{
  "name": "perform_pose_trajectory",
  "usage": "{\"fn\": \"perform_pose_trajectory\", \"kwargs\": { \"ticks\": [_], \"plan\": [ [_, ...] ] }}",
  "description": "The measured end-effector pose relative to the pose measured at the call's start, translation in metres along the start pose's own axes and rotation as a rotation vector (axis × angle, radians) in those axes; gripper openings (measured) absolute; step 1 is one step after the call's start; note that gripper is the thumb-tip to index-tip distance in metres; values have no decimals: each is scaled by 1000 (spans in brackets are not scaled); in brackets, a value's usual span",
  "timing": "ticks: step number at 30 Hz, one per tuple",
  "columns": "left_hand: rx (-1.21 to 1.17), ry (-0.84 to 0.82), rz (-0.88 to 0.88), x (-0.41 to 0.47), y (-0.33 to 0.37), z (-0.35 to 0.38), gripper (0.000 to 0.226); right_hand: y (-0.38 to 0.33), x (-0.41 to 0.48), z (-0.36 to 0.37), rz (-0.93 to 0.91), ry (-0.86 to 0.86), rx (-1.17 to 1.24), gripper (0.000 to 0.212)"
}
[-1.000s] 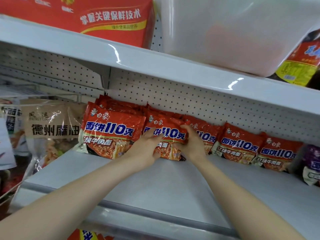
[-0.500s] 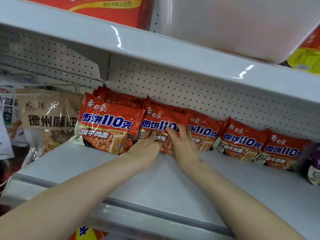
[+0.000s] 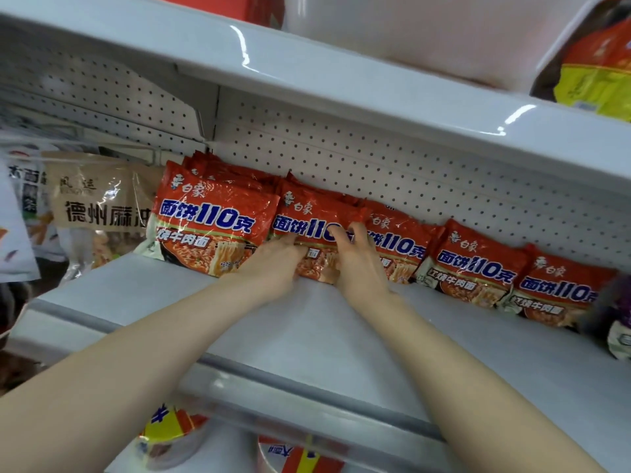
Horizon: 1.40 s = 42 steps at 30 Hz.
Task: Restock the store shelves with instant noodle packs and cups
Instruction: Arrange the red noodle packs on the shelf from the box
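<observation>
Red instant noodle packs lean in a row against the pegboard at the back of a grey shelf (image 3: 307, 339). Both my hands are on the second pack from the left (image 3: 307, 213). My left hand (image 3: 273, 268) lies with its fingers against the pack's lower left part. My right hand (image 3: 358, 264) rests on the pack's front, fingertips up on the blue lettering. A larger stack of packs (image 3: 211, 216) stands to the left. To the right lean three more packs (image 3: 399, 240), (image 3: 474, 264), (image 3: 553, 288).
The upper shelf (image 3: 341, 87) hangs close overhead and carries a white bin (image 3: 426, 32). A brown snack bag (image 3: 99, 206) hangs left of the row. A purple pack (image 3: 618, 315) sits at the far right. Noodle cups (image 3: 170, 435) stand on the shelf below.
My hands have slid from the sides of the pack onto its front and sit closer together. The pack now leans further back against the ones behind it.
</observation>
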State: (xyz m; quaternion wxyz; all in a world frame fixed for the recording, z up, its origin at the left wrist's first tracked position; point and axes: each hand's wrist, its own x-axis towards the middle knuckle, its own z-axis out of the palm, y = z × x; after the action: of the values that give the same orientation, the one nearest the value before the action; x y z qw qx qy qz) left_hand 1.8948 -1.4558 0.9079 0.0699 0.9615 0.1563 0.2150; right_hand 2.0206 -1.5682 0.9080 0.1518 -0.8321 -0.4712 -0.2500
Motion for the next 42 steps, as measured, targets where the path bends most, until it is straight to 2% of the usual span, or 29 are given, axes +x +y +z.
{"fn": "perform_pose_trajectory", "kwargs": {
  "ticks": [5, 11, 14, 23, 30, 36, 42],
  "plan": [
    [-231, 190, -100, -23, 9, -22, 48, -5, -32, -31, 63, 74, 121, 72],
    [-451, 308, -58, -73, 31, -33, 30, -23, -99, -76, 142, 197, 166, 49],
    [-536, 336, -21, -105, 47, -37, 28, -30, -136, -94, 159, 235, 175, 46],
    [-768, 239, 65, -200, 105, -14, 25, -41, -264, -118, 270, 264, 234, 33],
    [-763, 146, 91, -246, 149, 30, 24, -31, -365, -112, 394, 269, 205, 29],
    [-718, -1, 70, -270, 199, 80, 22, 5, -451, -96, 489, 208, 282, 21],
    [-728, -138, -16, -299, 267, 145, 18, 72, -523, -88, 571, 127, 369, 19]
  ]
}}
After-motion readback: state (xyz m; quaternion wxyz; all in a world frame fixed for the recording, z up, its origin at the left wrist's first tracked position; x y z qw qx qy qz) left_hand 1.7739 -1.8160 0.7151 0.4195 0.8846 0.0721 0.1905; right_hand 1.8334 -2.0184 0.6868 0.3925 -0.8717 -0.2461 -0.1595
